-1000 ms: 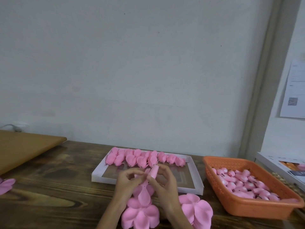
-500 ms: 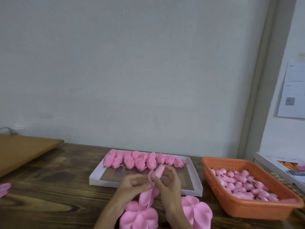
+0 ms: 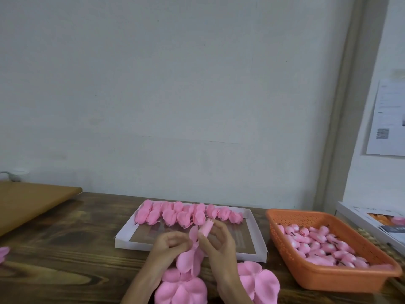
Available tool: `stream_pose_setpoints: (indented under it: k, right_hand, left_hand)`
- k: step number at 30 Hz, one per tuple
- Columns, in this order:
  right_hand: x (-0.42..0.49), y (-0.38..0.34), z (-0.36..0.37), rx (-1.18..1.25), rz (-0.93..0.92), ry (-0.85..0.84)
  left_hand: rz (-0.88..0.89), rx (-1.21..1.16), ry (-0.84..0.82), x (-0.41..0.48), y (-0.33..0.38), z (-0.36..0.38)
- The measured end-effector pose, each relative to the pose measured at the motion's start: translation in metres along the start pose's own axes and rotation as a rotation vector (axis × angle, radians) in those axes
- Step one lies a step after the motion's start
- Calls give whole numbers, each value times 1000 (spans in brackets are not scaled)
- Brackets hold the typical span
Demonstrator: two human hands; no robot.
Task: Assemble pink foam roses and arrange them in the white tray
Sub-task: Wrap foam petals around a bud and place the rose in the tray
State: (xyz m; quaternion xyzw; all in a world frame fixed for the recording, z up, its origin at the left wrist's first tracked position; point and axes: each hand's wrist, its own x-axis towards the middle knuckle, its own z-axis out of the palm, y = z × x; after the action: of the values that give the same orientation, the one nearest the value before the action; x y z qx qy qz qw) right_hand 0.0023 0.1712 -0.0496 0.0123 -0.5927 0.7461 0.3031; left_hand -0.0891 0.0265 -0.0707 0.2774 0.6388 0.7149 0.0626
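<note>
My right hand (image 3: pixel 219 243) pinches a pink foam rose bud (image 3: pixel 206 227) just in front of the white tray (image 3: pixel 252 253). My left hand (image 3: pixel 169 244) grips the pink petal piece (image 3: pixel 189 257) that hangs below the bud, its petals loose and drooping. Several finished pink roses (image 3: pixel 186 213) lie in a row along the tray's far side. Two flat pink petal cut-outs lie on the table below my hands, one (image 3: pixel 182 290) under my wrists and one (image 3: pixel 258 279) to the right.
An orange plastic basket (image 3: pixel 291 216) with several pink buds stands at the right. A white box (image 3: pixel 359 218) lies beyond it at the table's right edge. A tan board (image 3: pixel 30 200) sits at the far left. Pink petals (image 3: pixel 3 253) show at the left edge.
Both hands have shifted slightly right and up with the bud. The petal piece now hangs lower and looser under the bud.
</note>
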Motion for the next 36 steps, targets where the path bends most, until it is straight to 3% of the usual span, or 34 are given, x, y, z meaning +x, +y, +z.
stream_pose_setpoints:
  k: [9, 19, 36]
  right_hand:
    - [-1, -2, 0, -2, -15, -59]
    - [-3, -6, -2, -84, 4, -103]
    - [-8, -4, 1, -141, -41, -172]
  left_hand:
    - [-36, -75, -43, -2, 2, -2]
    - [-84, -107, 202, -3, 5, 2]
    - [-11, -32, 224, -1, 5, 1]
